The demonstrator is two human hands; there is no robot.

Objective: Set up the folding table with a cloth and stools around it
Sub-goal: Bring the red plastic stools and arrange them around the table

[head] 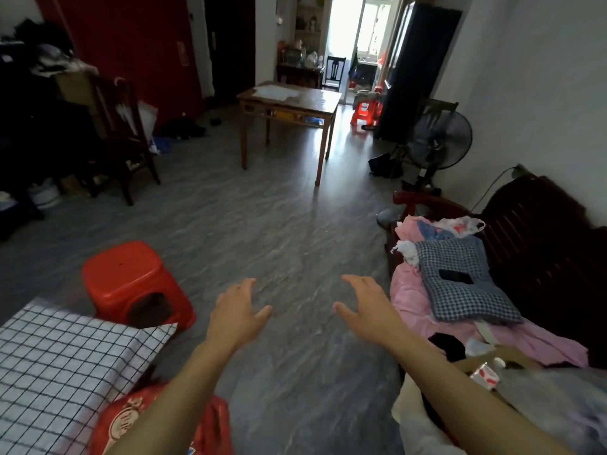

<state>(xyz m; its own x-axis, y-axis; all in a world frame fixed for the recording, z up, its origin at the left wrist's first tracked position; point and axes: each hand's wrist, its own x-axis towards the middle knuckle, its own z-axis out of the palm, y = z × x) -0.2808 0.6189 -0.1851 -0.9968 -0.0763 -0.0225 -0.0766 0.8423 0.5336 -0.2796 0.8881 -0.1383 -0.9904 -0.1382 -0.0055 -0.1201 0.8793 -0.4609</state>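
A white cloth with a black grid [62, 366] covers a table at the lower left; one cloth corner hangs over the edge. A red plastic stool [131, 284] stands on the floor just beyond that corner. A second red stool [361, 111] stands far off near the bright doorway. My left hand [236, 311] and my right hand [364, 305] reach forward over the bare floor, palms down, fingers spread, holding nothing. Neither hand touches the cloth or a stool.
A wooden bench [538, 247] on the right carries pink bedding and a checked pillow [466, 284]. A wooden square table [292, 103] stands mid-room. A floor fan [437, 139] is by the right wall, a dark chair [121, 133] at left. A red bag [157, 421] lies at the bottom.
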